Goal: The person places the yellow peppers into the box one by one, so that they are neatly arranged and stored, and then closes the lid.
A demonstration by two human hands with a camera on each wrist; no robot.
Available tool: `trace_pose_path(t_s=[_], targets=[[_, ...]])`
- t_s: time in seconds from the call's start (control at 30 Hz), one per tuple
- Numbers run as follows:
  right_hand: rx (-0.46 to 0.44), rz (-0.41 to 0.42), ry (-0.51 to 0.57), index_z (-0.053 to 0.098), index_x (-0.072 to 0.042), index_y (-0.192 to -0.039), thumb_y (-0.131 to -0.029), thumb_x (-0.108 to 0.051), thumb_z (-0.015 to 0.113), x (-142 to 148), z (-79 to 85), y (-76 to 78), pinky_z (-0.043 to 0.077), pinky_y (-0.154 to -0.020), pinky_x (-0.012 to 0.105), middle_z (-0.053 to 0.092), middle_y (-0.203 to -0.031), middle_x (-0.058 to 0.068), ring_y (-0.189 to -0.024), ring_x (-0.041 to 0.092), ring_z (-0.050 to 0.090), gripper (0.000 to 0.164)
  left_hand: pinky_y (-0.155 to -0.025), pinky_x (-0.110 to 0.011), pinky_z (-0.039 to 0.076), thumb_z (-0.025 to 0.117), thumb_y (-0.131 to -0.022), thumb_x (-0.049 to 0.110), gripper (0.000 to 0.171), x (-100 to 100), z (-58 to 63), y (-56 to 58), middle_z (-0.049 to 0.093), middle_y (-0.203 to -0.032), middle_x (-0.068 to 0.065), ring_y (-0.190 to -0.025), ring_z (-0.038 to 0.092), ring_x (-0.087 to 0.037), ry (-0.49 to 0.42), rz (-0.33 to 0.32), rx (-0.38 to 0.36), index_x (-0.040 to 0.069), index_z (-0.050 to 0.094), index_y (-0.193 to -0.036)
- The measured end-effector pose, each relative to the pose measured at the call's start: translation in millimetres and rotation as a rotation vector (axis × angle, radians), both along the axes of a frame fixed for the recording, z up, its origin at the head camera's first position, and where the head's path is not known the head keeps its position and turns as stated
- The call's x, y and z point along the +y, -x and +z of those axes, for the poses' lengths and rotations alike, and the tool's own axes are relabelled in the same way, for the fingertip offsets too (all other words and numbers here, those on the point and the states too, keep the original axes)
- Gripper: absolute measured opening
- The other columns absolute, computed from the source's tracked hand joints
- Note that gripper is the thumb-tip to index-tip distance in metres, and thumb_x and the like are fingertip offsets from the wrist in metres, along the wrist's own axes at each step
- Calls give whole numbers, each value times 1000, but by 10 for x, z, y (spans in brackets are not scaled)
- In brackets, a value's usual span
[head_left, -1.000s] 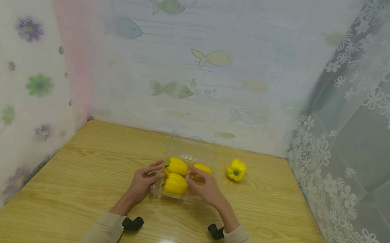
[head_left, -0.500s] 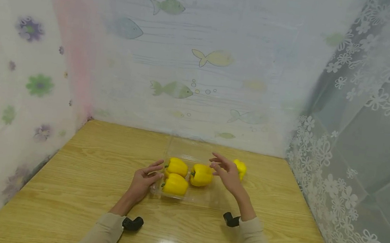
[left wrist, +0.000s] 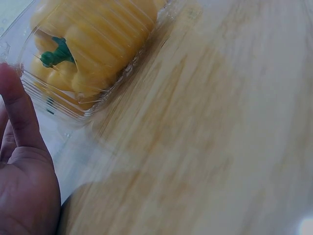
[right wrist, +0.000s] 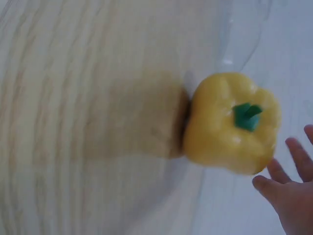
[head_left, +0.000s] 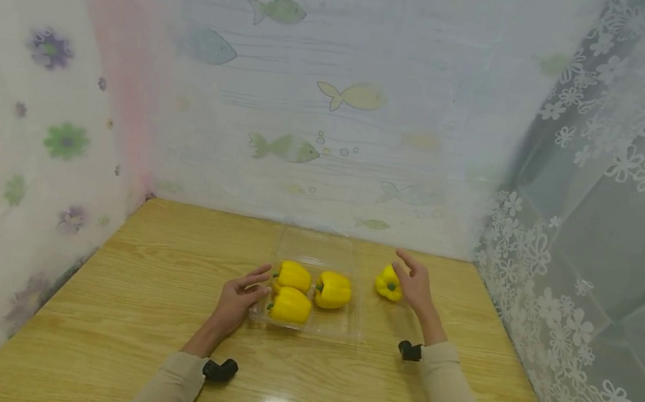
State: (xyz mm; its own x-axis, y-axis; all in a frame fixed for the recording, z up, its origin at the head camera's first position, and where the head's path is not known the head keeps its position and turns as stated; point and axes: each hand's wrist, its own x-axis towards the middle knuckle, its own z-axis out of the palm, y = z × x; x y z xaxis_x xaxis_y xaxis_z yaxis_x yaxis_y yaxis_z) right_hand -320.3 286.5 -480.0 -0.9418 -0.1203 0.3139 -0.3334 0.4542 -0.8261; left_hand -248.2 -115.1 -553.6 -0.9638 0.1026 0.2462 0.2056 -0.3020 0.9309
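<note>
A clear plastic clamshell box (head_left: pixel 338 327) lies with its lid (head_left: pixel 317 245) folded back on the table. Inside are three yellow bell peppers: two on the left, a front one (head_left: pixel 290 305) and a back one (head_left: pixel 293 277), and one on the right (head_left: pixel 333 290). My left hand (head_left: pixel 236 300) rests at the box's left side, fingertips at its wall with fingers extended, as the left wrist view also shows. Another yellow bell pepper (right wrist: pixel 232 122), green stem visible, stands on the table right of the box. Beside it is my right hand (head_left: pixel 416 284), fingers spread and holding nothing.
The wooden table (head_left: pixel 172 263) meets a fish-patterned sheet (head_left: pixel 327 162) at its back edge. Patterned sheets also hang at both sides. A black wrist mount (head_left: pixel 221 370) is on the left wrist, another mount (head_left: pixel 409 351) on the right.
My right hand has let go of the pepper in the box's right half and moved right to the loose pepper. The left hand stays where it was.
</note>
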Motion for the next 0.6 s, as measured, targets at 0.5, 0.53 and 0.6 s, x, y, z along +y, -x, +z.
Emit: trace_pose_path(t_s=[0.5,0.53,0.6], targets=[[-175,12,-118,38,8,-152,-111,-27,44,163,-200,-70,27,-118,61,33,-159,30,-145,49,30,54,-57,-15,44,70,-95,1,46,3,32,-23,42,-157,-22,-79,57,-5,16,8,-23,-19,55,-133],[-178,-2,-120,39,7,-152,-110,-27,46,166,-206,-82,29,-118,61,34,-158,30,-144,50,32,54,-57,-15,44,70,-95,1,46,2,34,-25,42,-157,-21,-79,57,-4,20,10,-24,-19,55,-133],[-188,-26,-134,40,6,-152,-109,-29,49,172,-213,-106,32,-116,61,36,-156,31,-141,50,36,57,-57,-15,44,70,-95,2,45,3,38,-30,43,-157,-21,-78,57,-4,28,13,-24,-18,56,-133]])
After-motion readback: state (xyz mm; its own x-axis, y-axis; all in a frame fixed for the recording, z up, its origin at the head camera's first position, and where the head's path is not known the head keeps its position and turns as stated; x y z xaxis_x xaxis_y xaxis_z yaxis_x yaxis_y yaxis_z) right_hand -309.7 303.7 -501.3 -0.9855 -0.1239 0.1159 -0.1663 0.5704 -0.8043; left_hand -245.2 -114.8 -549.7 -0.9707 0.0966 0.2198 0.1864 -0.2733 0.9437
